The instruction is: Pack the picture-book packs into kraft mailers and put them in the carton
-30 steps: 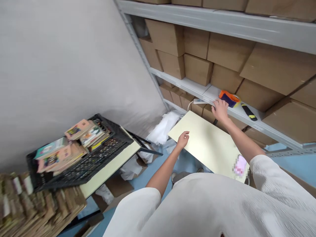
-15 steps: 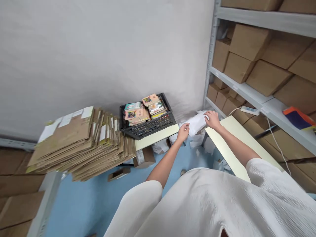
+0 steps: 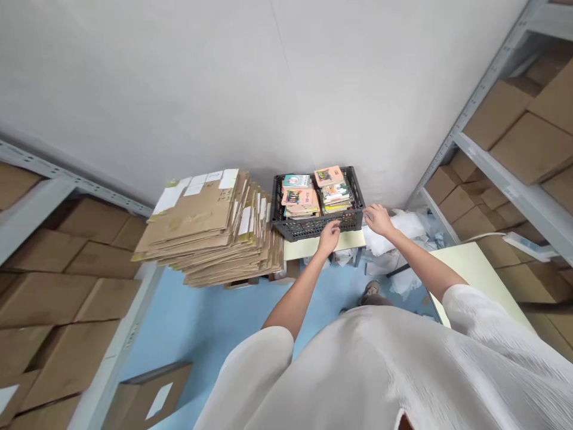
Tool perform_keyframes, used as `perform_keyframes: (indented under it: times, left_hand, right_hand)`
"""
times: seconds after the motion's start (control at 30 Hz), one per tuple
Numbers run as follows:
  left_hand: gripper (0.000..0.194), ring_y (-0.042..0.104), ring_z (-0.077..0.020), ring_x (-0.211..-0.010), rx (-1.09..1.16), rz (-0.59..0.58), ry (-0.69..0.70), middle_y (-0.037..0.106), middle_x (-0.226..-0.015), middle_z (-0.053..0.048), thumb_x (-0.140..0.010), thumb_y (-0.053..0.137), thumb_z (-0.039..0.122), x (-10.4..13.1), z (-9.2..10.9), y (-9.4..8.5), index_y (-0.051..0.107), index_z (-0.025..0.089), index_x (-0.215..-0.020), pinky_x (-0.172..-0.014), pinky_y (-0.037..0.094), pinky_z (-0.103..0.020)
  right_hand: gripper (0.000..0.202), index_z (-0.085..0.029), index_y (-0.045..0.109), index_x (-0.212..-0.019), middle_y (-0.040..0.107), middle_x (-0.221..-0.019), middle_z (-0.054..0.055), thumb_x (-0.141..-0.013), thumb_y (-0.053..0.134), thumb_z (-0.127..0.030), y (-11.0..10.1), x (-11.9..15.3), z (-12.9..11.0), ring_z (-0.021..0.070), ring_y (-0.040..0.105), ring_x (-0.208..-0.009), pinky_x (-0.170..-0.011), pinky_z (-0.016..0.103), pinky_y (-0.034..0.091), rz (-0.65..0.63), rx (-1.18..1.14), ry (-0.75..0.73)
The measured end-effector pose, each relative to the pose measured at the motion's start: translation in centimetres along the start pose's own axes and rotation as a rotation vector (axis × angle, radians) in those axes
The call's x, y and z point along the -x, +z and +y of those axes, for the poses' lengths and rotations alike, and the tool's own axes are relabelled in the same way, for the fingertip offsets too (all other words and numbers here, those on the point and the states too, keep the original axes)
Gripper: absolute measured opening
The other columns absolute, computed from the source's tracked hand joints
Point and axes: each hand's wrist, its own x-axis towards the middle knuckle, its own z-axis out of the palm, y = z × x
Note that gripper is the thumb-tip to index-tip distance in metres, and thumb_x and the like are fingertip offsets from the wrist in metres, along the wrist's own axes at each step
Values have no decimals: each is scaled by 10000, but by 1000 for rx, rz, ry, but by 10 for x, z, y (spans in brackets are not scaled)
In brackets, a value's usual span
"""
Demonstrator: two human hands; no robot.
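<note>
A black plastic crate (image 3: 308, 227) filled with several colourful booklets (image 3: 313, 190) stands on a pale small table (image 3: 313, 246) against the wall. My left hand (image 3: 330, 235) hovers at the crate's front wall, fingers loosely apart, holding nothing. My right hand (image 3: 378, 219) is at the crate's right front corner, fingers spread, also holding nothing. Whether either hand touches the crate is unclear.
A tall stack of flattened cardboard boxes (image 3: 210, 230) lies left of the crate. White crumpled wrapping (image 3: 398, 239) sits on the blue floor to the right. A pale board table (image 3: 478, 275) and metal shelves of cartons (image 3: 505, 119) stand on the right; more cartons (image 3: 58, 280) on the left.
My view has swung left from the shelf to the crate. My right hand left the shelf by the tape dispenser and both hands moved over to the crate's front.
</note>
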Motion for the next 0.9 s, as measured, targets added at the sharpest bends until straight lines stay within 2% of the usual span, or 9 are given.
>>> perform_keyframes:
  times: [0.17, 0.33, 0.47, 0.6, 0.73, 0.9]
  left_hand:
    - [364, 785, -214, -1091, -107, 94, 36, 790, -1324, -112, -958, 580, 72, -43, -8, -15, 762, 193, -1248, -1112, 603, -405]
    - [403, 768, -239, -1156, -242, 188, 44, 771, -1320, -121, -964, 566, 84, -80, -1, -30, 743, 193, -1310, -1090, 608, -400]
    - [428, 727, -263, -1268, -349, 211, 92, 746, -1365, -138, -982, 543, 97, -106, 3, -37, 723, 195, -1358, -1143, 590, -427]
    - [456, 632, -280, -1438, -478, 183, 184, 715, -1440, -146, -987, 534, 96, -132, 6, -42, 701, 199, -1398, -1275, 498, -463]
    - [489, 583, -298, -1513, -594, 111, 210, 660, -1561, -145, -1026, 533, 147, -163, 11, -45, 661, 217, -1493, -1293, 480, -488]
    - [536, 513, -306, -1593, -729, 2, 247, 573, -1699, -145, -1067, 502, 199, -206, 22, -52, 601, 209, -1594, -1331, 416, -502]
  right_hand:
    - [336, -215, 802, -1242, 746, -1327, 159, -1047, 529, -236, 22, -70, 14, 366, 587, -1211, -989, 479, 447, 1, -67, -70]
    - [353, -206, 795, -1273, 732, -1344, 163, -1054, 519, -227, 32, -137, 21, 366, 585, -1221, -1004, 482, 447, -50, -84, -170]
    - [356, -196, 784, -1303, 719, -1376, 172, -1068, 518, -234, 38, -176, 24, 376, 577, -1243, -1004, 483, 440, -92, -51, -181]
    - [371, -187, 759, -1354, 704, -1433, 176, -1069, 526, -233, 45, -204, 24, 381, 563, -1270, -1001, 480, 445, -139, -22, -215]
    - [382, -179, 751, -1370, 701, -1440, 173, -1049, 548, -215, 54, -228, 19, 375, 566, -1237, -995, 475, 460, -158, 13, -241]
    - [395, -170, 748, -1384, 696, -1407, 200, -1065, 523, -227, 66, -255, 7, 377, 566, -1224, -1022, 483, 461, -119, 114, -209]
